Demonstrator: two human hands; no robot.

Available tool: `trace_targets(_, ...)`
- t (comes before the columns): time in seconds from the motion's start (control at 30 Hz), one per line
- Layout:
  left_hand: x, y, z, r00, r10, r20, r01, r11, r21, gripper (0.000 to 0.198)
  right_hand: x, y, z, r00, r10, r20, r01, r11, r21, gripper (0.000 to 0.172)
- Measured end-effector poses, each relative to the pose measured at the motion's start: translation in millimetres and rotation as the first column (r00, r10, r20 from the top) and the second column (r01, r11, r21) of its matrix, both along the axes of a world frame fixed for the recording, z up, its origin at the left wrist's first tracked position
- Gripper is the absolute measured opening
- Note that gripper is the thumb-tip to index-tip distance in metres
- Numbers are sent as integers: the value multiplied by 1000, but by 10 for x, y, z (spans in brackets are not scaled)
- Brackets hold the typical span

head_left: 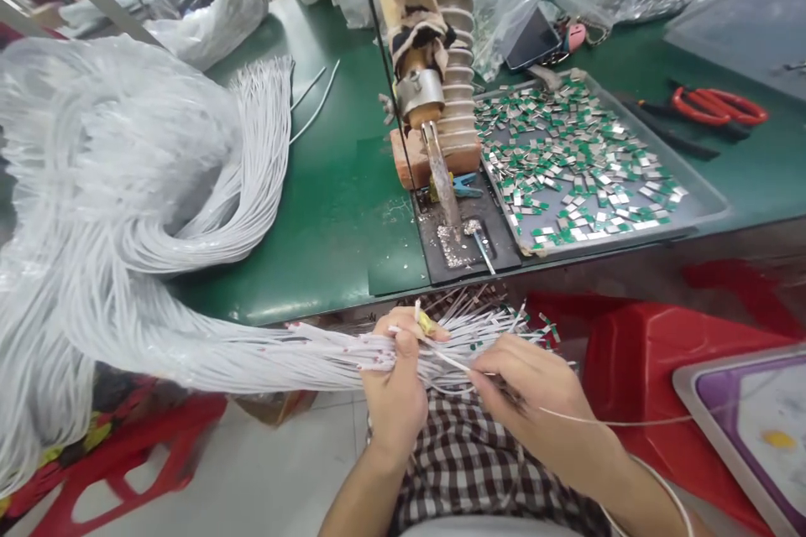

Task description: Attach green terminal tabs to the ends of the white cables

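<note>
The green table [333, 210] filled the middle and far part of the scene, its near edge sloping away towards the right. A large cable bundle [207, 352] of thin white cables took up the left side: its far part was heaped on the table under clear plastic, and its near part stretched rightward, past the near edge, to the hands. A red stool [635, 352] stood near right, below the table.

A shallow tray [698, 214] lay on the right, its near side just beside the table's edge. Left of it a soldering iron [412, 17] leaned, tip down, over a black pad [437, 260] that reached almost to the same edge. Between the pad and the heaped cables a broad stretch of green top showed, giving sideways room; on the right, tray and pad lay close together.

Both hands worked in front of the near edge, above a checked cloth. The left hand [400, 382] was closed around the cable bundle, whose ends fanned out to the right, some with green tips. The right hand [541, 386], with little space from the left, pinched a single cable [450, 359] between thumb and fingers.

Red-handled pliers [711, 105] lay beyond the tray's right side. Smallest were the green-and-silver connectors [573, 159] scattered inside the tray's rim.
</note>
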State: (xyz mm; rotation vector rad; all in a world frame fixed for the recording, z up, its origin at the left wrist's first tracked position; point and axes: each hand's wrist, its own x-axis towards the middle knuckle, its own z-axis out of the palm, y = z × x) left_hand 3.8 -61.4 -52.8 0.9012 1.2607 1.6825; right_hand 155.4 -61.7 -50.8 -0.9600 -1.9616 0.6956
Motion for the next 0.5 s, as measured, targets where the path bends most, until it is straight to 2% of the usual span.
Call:
trace_targets(0.17, -174, 137, 122, 985, 134, 105, -136, 990, 21, 26, 283, -58, -90, 998, -1, 57, 5, 998, -59, 15)
trace_targets(0.23, -207, 142, 154, 992, 94, 80, -97, 995, 26, 25, 470, -52, -132, 995, 7, 101, 0, 997, -71, 15)
trace_targets(0.33, -155, 82, 166, 982, -150, -113, 154, 988, 30, 25, 749, 1, -153, 982, 7, 191, 13, 994, -104, 10)
trace_targets(0.37, -118, 54, 162, 949, -255, -187, 261, 965, 9, 26, 816, 25, -140, 978, -16, 207, 38, 994, -104, 11)
trace_targets(0.43, -32, 5, 146, 858, -430, -282, 430, 901, -64, 26, 874, 71, -74, 983, -70, 170, 86, 992, -92, 30)
trace_targets(0.5, 52, -19, 131, 778, -527, -342, 519, 846, -122, 25, 821, 112, 31, 995, -88, 52, 93, 991, -97, 34)
